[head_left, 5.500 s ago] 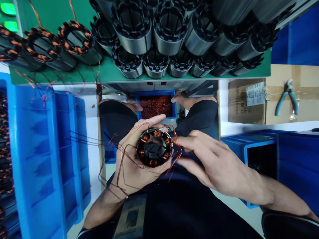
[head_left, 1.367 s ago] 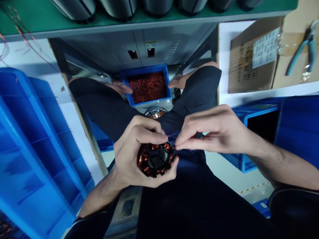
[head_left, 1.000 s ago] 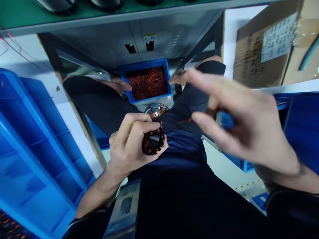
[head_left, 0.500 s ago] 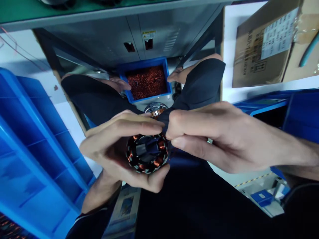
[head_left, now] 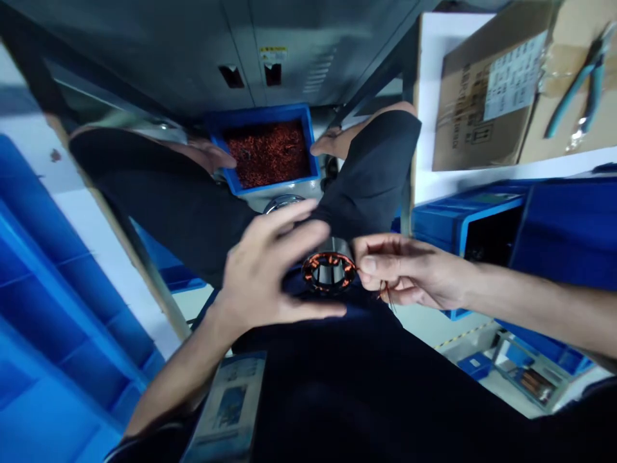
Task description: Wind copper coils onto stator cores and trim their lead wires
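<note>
A motor stator [head_left: 332,258], a metal ring with copper windings inside it, hangs above my lap with its round opening toward me. My right hand [head_left: 407,267] pinches the stator at its right edge, where thin copper lead wires [head_left: 387,292] come out below the fingers. Whether the fingertips grip the ring itself or only its wires, I cannot tell. On the other side, my left hand [head_left: 260,270] is open, thumb and fingers spread around the left of the stator, and slightly blurred. It seems to be apart from the ring.
Between my feet, a blue bin [head_left: 312,145] of copper-coloured scraps stands on the floor before a grey cabinet [head_left: 308,38]. At the right are a cardboard box [head_left: 482,116] with teal-handled pliers [head_left: 585,83] on it and a blue crate [head_left: 434,218]. Blue divided trays [head_left: 62,289] lie left.
My left hand has let go of the stator and opened. The stator has moved right, now held by my right hand at its edge. The view has shifted, showing more of the pliers.
</note>
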Demonstrator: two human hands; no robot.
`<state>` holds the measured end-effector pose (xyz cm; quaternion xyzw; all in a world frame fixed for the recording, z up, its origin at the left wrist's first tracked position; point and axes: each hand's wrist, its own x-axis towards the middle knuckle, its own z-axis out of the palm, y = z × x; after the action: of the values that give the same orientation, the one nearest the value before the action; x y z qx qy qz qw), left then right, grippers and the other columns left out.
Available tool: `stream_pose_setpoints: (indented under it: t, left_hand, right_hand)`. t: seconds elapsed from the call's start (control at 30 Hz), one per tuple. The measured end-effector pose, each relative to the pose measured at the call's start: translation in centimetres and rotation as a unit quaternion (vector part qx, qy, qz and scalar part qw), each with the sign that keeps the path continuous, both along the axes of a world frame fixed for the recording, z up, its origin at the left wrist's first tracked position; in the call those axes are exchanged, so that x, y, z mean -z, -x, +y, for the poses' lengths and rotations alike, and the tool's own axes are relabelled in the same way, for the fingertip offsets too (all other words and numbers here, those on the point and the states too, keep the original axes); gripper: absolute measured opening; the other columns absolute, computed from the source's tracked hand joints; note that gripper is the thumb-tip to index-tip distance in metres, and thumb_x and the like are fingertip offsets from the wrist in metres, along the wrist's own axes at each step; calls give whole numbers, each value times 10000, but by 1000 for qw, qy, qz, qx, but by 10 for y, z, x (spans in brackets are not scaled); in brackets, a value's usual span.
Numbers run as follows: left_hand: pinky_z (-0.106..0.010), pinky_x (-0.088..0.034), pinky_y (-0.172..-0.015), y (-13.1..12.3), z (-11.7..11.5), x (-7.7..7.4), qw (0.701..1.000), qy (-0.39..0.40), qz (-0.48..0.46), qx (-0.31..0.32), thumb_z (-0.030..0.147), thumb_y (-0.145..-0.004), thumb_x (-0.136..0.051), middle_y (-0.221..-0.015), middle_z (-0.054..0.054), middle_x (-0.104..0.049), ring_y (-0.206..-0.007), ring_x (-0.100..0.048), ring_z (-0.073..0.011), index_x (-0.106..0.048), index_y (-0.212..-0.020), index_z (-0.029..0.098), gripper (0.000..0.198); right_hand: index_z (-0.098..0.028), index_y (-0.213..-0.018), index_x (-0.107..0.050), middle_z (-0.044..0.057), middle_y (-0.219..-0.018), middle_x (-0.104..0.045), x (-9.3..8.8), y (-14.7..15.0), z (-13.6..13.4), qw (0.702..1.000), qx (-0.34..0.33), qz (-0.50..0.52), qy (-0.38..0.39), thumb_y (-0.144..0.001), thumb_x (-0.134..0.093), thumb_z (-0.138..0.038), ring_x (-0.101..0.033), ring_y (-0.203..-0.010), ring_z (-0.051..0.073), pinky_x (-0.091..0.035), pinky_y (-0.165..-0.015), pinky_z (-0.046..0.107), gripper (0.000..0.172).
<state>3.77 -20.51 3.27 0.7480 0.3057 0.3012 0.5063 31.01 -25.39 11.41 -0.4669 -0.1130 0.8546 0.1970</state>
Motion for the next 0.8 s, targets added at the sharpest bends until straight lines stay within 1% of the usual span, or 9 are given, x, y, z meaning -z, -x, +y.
stream_pose_setpoints:
  t: [0.07, 0.13, 0.23, 0.27, 0.37, 0.47, 0.6, 0.7, 0.8]
  left_hand:
    - [-445, -730, -1039, -15, 7, -1, 996, -49, -66, 32, 541, -802, -1062, -1279, -47, -890, -1120, -890, -295, -806, -1275, 339, 574]
    - [-392, -738, -857, -30, 13, -5, 983, 116, -82, 116, 538, -970, -899, -1083, -49, -900, -912, -891, -262, -811, -1200, 282, 355]
    - [-353, -674, -620, -42, 22, -14, 871, 391, -61, 292, 661, -1121, -603, -895, -67, -871, -693, -843, -247, -795, -1092, 231, 471]
    - [-349, -675, -622, -43, 25, -18, 865, 394, -38, 309, 678, -1101, -645, -896, -61, -871, -696, -843, -246, -788, -1090, 232, 468]
    - [-380, -743, -849, -44, 37, -28, 964, 152, 38, 216, 506, -968, -922, -1112, -43, -901, -962, -895, -271, -801, -1187, 276, 340]
    - [-461, -748, -1078, -49, 48, -39, 979, -80, 8, 188, 298, -1032, -845, -1291, 4, -893, -1224, -885, -289, -831, -1130, 343, 109]
    - [-539, -756, -1118, -66, 61, -63, 954, -109, -23, 279, 309, -1009, -867, -1153, 91, -876, -1163, -901, -261, -826, -983, 389, 94]
    - [-552, -757, -1100, -71, 64, -76, 946, -51, 11, 320, 347, -943, -909, -1141, 99, -861, -1105, -902, -262, -834, -943, 406, 95]
    - [-527, -752, -1042, -63, 58, -74, 966, -3, 63, 250, 340, -896, -896, -1044, 46, -852, -991, -881, -278, -818, -909, 356, 82]
  right_hand:
    - [-226, -884, -617, -78, -718, -501, -10, 1, 12, 994, -44, -23, -93, -1049, -853, -668, -316, -519, 49, -262, -445, 216, 527]
    - [-246, -863, -671, -68, -684, -487, -22, -4, 31, 957, -115, -85, -250, -1061, -862, -624, -378, -547, 74, -308, -468, 232, 467]
    - [-282, -767, -693, -45, -658, -514, -39, -25, 51, 850, -230, -207, -427, -1042, -896, -593, -430, -604, 102, -343, -499, 258, 463]
    - [-289, -755, -705, -42, -669, -540, -44, -34, 54, 814, -261, -244, -457, -1047, -886, -602, -449, -625, 104, -363, -516, 260, 465]
    - [-313, -977, -849, -36, -864, -714, -56, -58, 51, 760, -277, -322, -492, -1027, -860, -699, -614, -785, 121, -516, -662, 276, 389]
    - [-276, -1224, -876, -12, -1110, -824, -57, -66, 42, 835, -231, -270, -421, -1053, -819, -676, -767, -994, 161, -629, -847, 326, 439]
    - [-230, -992, -883, 10, -888, -815, -36, -48, 24, 952, -215, -51, -211, -1064, -859, -579, -775, -783, 150, -638, -716, 282, 357]
    - [-207, -938, -845, -2, -755, -733, -19, -35, 7, 967, -190, -3, -167, -1047, -855, -663, -669, -625, 129, -562, -585, 260, 468]
    - [-211, -893, -755, -46, -706, -637, -20, -30, 1, 943, -173, -88, -269, -1123, -778, -600, -551, -577, 93, -478, -559, 235, 452]
